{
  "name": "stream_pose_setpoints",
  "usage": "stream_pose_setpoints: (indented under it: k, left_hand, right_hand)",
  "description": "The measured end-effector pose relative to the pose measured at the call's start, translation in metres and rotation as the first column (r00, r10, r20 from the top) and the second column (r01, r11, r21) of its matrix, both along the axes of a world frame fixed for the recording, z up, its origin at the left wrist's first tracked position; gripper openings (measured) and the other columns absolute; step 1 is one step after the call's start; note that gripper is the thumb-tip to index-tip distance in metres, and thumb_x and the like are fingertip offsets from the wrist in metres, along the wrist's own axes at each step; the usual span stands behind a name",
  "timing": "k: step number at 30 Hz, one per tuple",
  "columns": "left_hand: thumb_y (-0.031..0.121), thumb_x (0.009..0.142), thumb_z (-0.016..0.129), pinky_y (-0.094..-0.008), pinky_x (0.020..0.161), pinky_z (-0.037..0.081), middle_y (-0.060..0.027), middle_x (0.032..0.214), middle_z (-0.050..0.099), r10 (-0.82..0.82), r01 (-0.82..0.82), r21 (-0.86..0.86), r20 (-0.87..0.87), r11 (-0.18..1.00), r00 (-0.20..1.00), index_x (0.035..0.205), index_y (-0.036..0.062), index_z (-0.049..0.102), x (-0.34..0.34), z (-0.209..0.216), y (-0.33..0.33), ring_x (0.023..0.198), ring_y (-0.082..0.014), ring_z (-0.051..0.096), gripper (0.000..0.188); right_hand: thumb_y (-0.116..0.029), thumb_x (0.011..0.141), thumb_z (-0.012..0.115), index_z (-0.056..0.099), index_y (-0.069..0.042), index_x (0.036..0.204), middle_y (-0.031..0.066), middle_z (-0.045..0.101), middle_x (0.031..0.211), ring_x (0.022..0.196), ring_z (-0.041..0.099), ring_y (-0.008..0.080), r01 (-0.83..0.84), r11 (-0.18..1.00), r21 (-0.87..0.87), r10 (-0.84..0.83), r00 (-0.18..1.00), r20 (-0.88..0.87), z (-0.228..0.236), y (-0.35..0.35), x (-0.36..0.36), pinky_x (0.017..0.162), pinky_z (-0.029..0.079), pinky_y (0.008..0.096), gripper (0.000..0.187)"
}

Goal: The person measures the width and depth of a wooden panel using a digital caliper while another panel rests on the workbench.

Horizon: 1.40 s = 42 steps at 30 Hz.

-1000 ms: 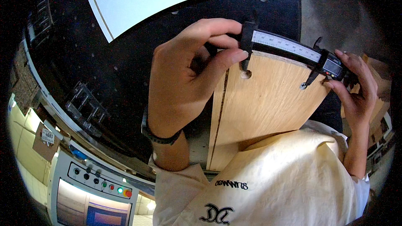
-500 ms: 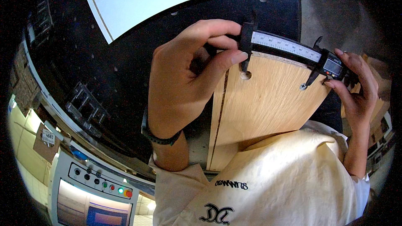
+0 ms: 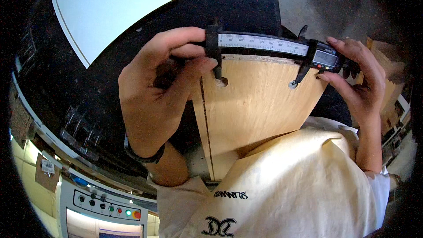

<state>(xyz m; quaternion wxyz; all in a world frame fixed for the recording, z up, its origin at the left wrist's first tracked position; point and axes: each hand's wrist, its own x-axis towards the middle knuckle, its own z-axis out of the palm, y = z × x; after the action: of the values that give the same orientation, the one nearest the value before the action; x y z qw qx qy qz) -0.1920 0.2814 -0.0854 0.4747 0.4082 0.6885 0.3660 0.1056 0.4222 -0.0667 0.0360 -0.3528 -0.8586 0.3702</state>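
Head: caliper (image 3: 264, 45) along board (image 3: 255, 101) edge, floor (image 3: 326, 9) beyond.

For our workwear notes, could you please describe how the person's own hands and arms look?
The left hand and right hand are both ungloved. The left forearm has a narrow black wristband at the wrist; the right forearm shows none. Above them are the short, pale sleeves of a cream cloth shirt with black printed markings.

My caliper (image 3: 269, 53) is black with a white scale (image 3: 260, 42), the board (image 3: 255, 101) grain-streaked tan, my shirt (image 3: 286, 180) cream with black print (image 3: 219, 226).
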Motion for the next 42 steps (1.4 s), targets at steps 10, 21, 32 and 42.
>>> stream_pose_setpoints:
  k: [10, 21, 32, 42]
  left_hand:
    - [-0.005, 0.085, 0.069, -0.0185, 0.054, 0.044, -0.0052, 0.092, 0.069, 0.02, -0.02, -0.001, 0.019, 1.0, 1.0, 0.12, 0.0039, 0.063, -0.0011, 0.0018, -0.0009, 0.065, -0.0064, 0.056, 0.036]
    - [-0.002, 0.087, 0.069, -0.0184, 0.052, 0.042, -0.0038, 0.091, 0.069, 0.053, -0.048, -0.085, 0.06, 0.995, 0.997, 0.121, 0.0037, 0.063, 0.0026, 0.0063, 0.0009, 0.063, -0.0047, 0.053, 0.035]
    - [-0.004, 0.088, 0.068, -0.0182, 0.053, 0.043, -0.0035, 0.092, 0.069, 0.036, -0.034, -0.049, 0.04, 0.998, 0.999, 0.121, 0.0036, 0.063, 0.0022, 0.0027, -0.0009, 0.063, -0.0046, 0.053, 0.035]
    - [-0.005, 0.087, 0.069, -0.0184, 0.054, 0.044, -0.0038, 0.091, 0.068, 0.058, -0.054, -0.087, 0.048, 0.995, 0.997, 0.122, 0.0039, 0.063, 0.0039, 0.0062, 0.0013, 0.063, -0.0048, 0.054, 0.036]
  right_hand:
    - [-0.008, 0.069, 0.085, 0.063, 0.005, 0.111, 0.0194, 0.07, 0.112, 0.105, 0.066, 0.0296, -0.014, 1.0, -0.007, 0.014, 0.999, -0.044, 0.0016, 0.0027, -0.0047, 0.093, 0.05, 0.0388, 0.049]
    - [-0.015, 0.067, 0.085, 0.064, 0.003, 0.111, 0.0175, 0.071, 0.113, 0.103, 0.066, 0.0294, -0.013, 1.0, -0.006, 0.013, 0.999, -0.04, 0.0011, 0.0026, -0.0041, 0.09, 0.051, 0.0384, 0.052]
    - [-0.013, 0.065, 0.085, 0.068, 0.003, 0.108, 0.0143, 0.072, 0.105, 0.094, 0.069, 0.028, 0.001, 0.999, 0.039, 0.003, 0.996, -0.092, -0.0014, 0.0017, -0.0075, 0.083, 0.053, 0.0347, 0.049]
    - [-0.013, 0.065, 0.085, 0.068, 0.003, 0.109, 0.0137, 0.072, 0.106, 0.094, 0.068, 0.0277, 0.003, 0.999, 0.05, 0.002, 0.995, -0.099, -0.002, 0.0015, -0.0069, 0.083, 0.053, 0.0346, 0.05]
